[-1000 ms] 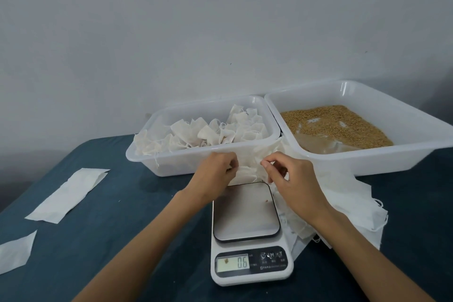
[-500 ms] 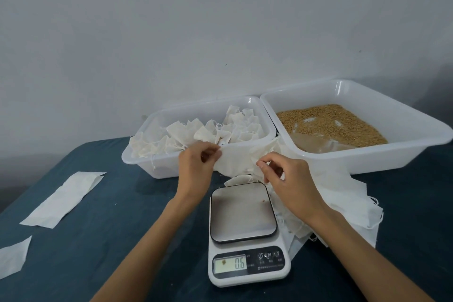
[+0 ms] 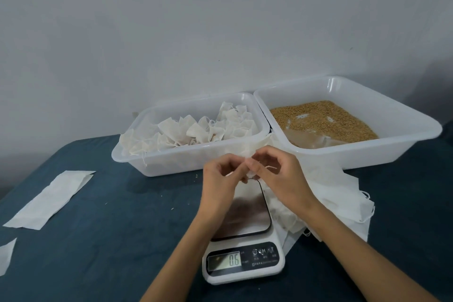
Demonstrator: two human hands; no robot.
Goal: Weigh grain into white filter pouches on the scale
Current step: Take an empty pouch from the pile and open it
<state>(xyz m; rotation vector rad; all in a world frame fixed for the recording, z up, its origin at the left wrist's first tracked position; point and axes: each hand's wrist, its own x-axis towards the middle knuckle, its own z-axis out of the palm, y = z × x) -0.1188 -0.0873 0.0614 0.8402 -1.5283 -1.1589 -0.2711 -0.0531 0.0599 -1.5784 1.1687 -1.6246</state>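
Note:
A white digital scale with a steel platter stands in front of me, and its display reads 0.5. My left hand and my right hand meet just above the platter's far edge. Both pinch a small white filter pouch between their fingertips, and the hands hide most of it. Golden grain fills the right plastic tub. The left tub holds several filled, tied pouches. A loose heap of empty pouches lies right of the scale.
A long strip of white filter paper and a smaller scrap lie on the blue cloth at the left. A few stray grains dot the cloth near the left tub. A plain grey wall rises behind both tubs.
My left hand has come back from the left tub's front rim to meet my right hand. Both now pinch a pouch together above the scale. The reading stays the same.

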